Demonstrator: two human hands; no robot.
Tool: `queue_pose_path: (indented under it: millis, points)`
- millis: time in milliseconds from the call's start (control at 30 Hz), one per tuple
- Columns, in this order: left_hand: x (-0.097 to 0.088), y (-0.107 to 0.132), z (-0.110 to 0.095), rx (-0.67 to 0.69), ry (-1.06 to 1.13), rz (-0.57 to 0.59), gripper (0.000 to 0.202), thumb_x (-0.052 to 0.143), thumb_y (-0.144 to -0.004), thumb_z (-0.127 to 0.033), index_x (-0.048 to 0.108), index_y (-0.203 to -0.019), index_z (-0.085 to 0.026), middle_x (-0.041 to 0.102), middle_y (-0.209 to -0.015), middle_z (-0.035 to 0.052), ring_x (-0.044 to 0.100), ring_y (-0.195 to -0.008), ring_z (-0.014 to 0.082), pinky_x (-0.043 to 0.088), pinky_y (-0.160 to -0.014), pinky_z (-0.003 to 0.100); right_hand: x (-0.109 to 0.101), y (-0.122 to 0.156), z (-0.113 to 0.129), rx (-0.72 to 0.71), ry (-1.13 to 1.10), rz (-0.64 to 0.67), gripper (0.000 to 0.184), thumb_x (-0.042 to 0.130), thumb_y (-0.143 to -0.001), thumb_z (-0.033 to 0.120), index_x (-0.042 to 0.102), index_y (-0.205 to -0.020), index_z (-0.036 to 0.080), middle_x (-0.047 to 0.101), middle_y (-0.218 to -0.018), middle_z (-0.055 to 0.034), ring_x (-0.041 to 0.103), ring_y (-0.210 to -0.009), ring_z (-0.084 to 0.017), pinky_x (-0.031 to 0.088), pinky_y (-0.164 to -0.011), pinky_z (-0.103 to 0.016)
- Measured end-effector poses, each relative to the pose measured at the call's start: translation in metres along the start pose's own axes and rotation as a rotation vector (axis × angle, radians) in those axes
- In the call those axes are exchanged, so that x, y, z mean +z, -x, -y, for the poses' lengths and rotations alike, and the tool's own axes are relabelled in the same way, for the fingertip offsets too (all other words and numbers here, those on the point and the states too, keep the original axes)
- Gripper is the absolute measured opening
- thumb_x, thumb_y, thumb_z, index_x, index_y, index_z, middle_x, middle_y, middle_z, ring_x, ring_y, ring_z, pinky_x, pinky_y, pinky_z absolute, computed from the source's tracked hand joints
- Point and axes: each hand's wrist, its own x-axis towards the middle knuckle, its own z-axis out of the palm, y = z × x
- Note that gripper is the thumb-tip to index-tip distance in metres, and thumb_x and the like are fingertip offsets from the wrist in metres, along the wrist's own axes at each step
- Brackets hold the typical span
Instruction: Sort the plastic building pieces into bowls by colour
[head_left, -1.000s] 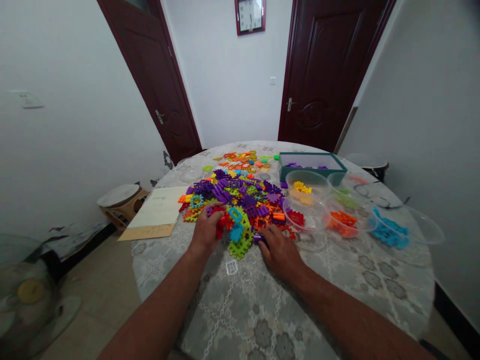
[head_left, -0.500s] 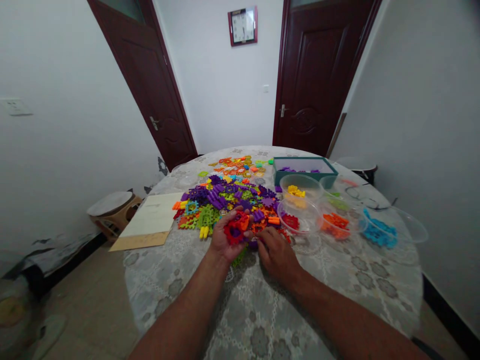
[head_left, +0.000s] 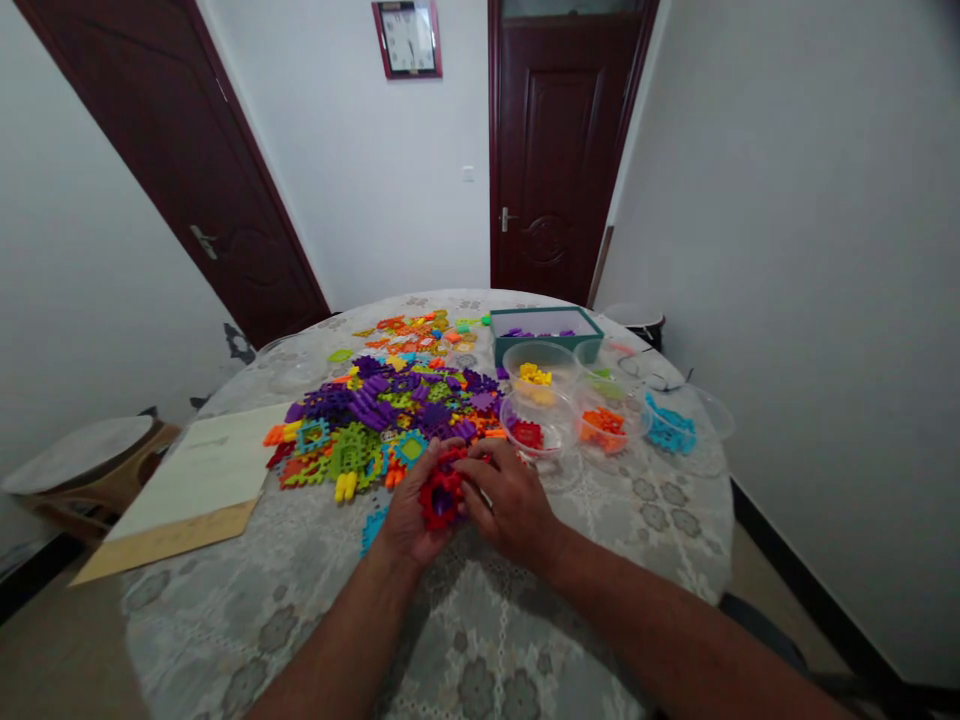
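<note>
My left hand [head_left: 409,522] is wrapped round a red gear-shaped building block [head_left: 429,508] with a round hole in its middle; something purple shows through it. My right hand [head_left: 514,505] has its fingers bent and pressed against the right side of the same red block. More red pieces seem to be in the grip, but the fingers partly hide them. Just beyond the hands lies a heap of purple toy blocks [head_left: 367,405], mixed with other colours. A green gear piece [head_left: 346,452] and a blue square piece [head_left: 409,447] lie at its near edge.
Clear plastic bowls stand at the right: one with yellow pieces [head_left: 535,375], one with red pieces [head_left: 527,433], one with orange pieces [head_left: 602,424], one with blue pieces [head_left: 670,425]. Behind them is a green box [head_left: 547,350]. Cardboard [head_left: 180,535] lies at the left.
My right hand has come up from the table to the red block in my left hand. A blue piece now shows by my left wrist. The view has turned right.
</note>
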Motion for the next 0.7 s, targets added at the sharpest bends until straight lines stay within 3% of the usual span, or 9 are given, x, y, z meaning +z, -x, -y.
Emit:
queue_pose_path:
  millis: [133, 267, 400, 533, 633, 700]
  points:
    - [-0.003, 0.001, -0.002, -0.030, 0.056, 0.043, 0.033, 0.068, -0.095, -0.047, 0.069, -0.108, -0.017, 0.073, -0.084, 0.0041, 0.069, -0.061, 0.0164, 0.051, -0.043, 0.025, -0.003, -0.005, 0.004, 0.052, -0.110, -0.053, 0.023, 0.053, -0.103, 0.022, 0.070, -0.119, 0.021, 0.062, -0.119, -0.0097, 0.064, -0.106, -0.019, 0.055, -0.097, -0.034]
    - [-0.002, 0.003, -0.006, -0.069, 0.111, 0.069, 0.038, 0.056, -0.102, -0.050, 0.068, -0.105, -0.014, 0.075, -0.090, 0.0113, 0.072, -0.068, 0.0202, 0.049, -0.043, 0.025, -0.017, -0.015, 0.003, 0.065, -0.166, -0.176, 0.019, 0.054, -0.102, 0.022, 0.069, -0.114, 0.022, 0.066, -0.110, -0.0080, 0.064, -0.104, -0.020, 0.055, -0.092, -0.034]
    - [-0.003, 0.004, -0.008, -0.033, 0.143, 0.053, 0.040, 0.052, -0.103, -0.049, 0.068, -0.106, -0.013, 0.076, -0.100, 0.0168, 0.076, -0.083, 0.0260, 0.047, -0.044, 0.024, -0.043, -0.027, -0.017, 0.043, 0.024, -0.231, 0.021, 0.054, -0.102, 0.024, 0.069, -0.115, 0.021, 0.069, -0.105, -0.0081, 0.065, -0.098, -0.022, 0.053, -0.088, -0.036]
    - [-0.005, 0.004, -0.009, -0.036, 0.162, 0.058, 0.041, 0.051, -0.103, -0.050, 0.068, -0.107, -0.013, 0.075, -0.100, 0.0181, 0.076, -0.082, 0.0265, 0.046, -0.043, 0.023, -0.064, -0.037, -0.052, 0.073, 0.324, -0.234, 0.020, 0.055, -0.101, 0.027, 0.071, -0.111, 0.019, 0.071, -0.102, -0.0108, 0.063, -0.093, -0.025, 0.051, -0.088, -0.039]
    - [-0.006, 0.005, -0.008, -0.033, 0.164, 0.064, 0.039, 0.054, -0.102, -0.050, 0.068, -0.108, -0.014, 0.076, -0.100, 0.0173, 0.076, -0.079, 0.0255, 0.046, -0.044, 0.023, -0.068, -0.038, -0.070, 0.073, 0.504, -0.226, 0.019, 0.057, -0.099, 0.026, 0.071, -0.108, 0.017, 0.071, -0.100, -0.0131, 0.062, -0.095, -0.028, 0.048, -0.091, -0.043]
    - [-0.006, 0.005, -0.006, -0.024, 0.163, 0.058, 0.038, 0.057, -0.101, -0.050, 0.068, -0.107, -0.014, 0.076, -0.099, 0.0161, 0.076, -0.078, 0.0247, 0.046, -0.043, 0.022, -0.064, -0.036, -0.068, 0.046, 0.508, -0.247, 0.020, 0.058, -0.099, 0.026, 0.070, -0.112, 0.016, 0.070, -0.103, -0.0142, 0.061, -0.099, -0.030, 0.047, -0.093, -0.045]
